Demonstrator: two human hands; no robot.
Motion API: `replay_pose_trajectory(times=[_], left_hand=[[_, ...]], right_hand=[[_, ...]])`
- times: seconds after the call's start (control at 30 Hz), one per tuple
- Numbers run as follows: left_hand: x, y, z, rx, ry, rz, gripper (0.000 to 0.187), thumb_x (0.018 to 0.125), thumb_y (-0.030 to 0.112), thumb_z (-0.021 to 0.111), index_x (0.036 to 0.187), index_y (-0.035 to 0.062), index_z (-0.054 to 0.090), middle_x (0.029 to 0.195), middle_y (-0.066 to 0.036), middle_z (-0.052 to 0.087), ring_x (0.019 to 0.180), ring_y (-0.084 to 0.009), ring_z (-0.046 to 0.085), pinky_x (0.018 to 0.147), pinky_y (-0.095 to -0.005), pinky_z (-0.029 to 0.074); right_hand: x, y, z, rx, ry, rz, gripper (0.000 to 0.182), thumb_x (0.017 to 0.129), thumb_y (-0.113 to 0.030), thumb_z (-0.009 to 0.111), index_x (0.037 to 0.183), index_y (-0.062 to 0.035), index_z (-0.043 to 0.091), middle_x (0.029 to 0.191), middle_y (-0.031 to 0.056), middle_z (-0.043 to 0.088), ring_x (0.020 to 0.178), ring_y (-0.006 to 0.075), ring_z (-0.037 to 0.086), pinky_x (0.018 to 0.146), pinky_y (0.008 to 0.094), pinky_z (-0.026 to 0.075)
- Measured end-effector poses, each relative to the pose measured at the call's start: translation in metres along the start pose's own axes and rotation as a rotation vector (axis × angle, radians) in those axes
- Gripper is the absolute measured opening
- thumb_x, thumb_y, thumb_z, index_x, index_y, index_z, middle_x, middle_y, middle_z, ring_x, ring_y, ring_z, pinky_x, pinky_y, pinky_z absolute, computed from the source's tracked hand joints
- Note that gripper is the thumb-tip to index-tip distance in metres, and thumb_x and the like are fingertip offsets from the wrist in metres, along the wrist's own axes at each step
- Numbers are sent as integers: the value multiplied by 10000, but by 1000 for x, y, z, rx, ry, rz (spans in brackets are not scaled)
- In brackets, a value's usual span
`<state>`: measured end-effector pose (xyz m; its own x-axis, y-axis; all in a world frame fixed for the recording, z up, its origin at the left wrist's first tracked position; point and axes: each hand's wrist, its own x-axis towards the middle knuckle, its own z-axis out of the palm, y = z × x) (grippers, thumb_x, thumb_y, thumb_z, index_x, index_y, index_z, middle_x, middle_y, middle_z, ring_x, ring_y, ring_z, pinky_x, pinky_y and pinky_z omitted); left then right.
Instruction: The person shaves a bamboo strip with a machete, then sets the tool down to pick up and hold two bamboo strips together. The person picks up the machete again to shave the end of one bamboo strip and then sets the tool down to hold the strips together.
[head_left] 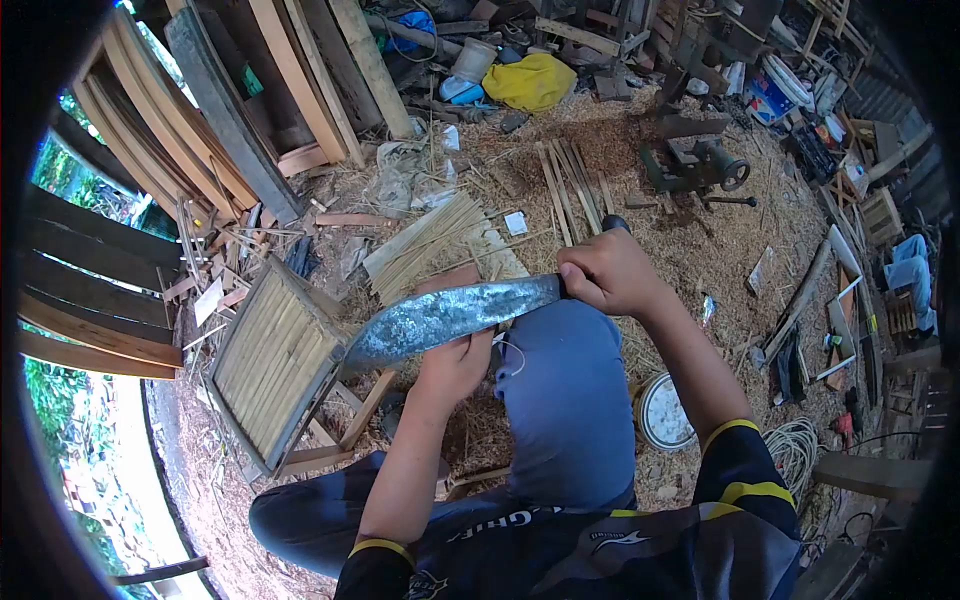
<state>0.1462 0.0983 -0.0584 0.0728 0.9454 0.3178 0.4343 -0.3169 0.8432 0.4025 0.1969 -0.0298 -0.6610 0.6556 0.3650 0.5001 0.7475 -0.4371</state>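
Note:
My right hand (607, 272) is wrapped round the dark handle of a machete (450, 318), whose broad, worn blade points left across my lap. Behind the blade is my left hand (455, 365), wrist toward me, with its fingers mostly hidden by the metal. A thin curled strip (516, 358) shows beside that hand, over my knee. To the left stands a small wooden frame with a slatted bamboo panel (275, 365), close to the blade's tip. Beyond the blade lies a bundle of thin bamboo strips (425, 245) on the ground.
Wood shavings cover the ground. Several long sticks (572, 190) lie ahead, near a metal vise (700, 165). A white-lidded bucket (665, 412) stands right of my knee, with coiled rope (793, 450) farther right. Planks (235, 110) lean at the upper left, and a yellow cloth (530, 82) lies at the back.

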Motion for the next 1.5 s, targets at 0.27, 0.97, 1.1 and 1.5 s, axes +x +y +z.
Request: replay_pose_trajectory(times=[0.27,0.97,1.1,1.5], left_hand=[[4,0,1,173,-60,25,210,998,73,501,1106,-32,647,1029,-130,689,961,-245,640,878,-366,493],[1,-9,9,53,-41,-40,174,969,16,484,1044,-39,631,966,-93,648,904,-181,583,833,-329,476],[1,-9,12,70,2,14,155,968,18,492,1022,-33,627,928,-88,641,864,-175,576,798,-325,476],[1,-7,10,90,5,-4,162,979,65,499,1022,-26,626,885,-87,631,828,-170,564,762,-333,473]], right_hand=[[-1,2,0,9,-34,-1,323,935,-310,470,716,-80,527,634,142,571,627,381,600,592,501,439],[-4,3,5,0,65,-27,330,957,-314,509,718,-96,572,626,128,599,593,365,617,571,491,464],[-3,2,4,1,57,-31,330,957,-314,511,716,-96,574,627,129,600,596,363,620,572,489,467],[-3,0,2,16,16,19,307,934,-300,486,719,-88,542,616,144,562,618,373,601,589,497,449]])
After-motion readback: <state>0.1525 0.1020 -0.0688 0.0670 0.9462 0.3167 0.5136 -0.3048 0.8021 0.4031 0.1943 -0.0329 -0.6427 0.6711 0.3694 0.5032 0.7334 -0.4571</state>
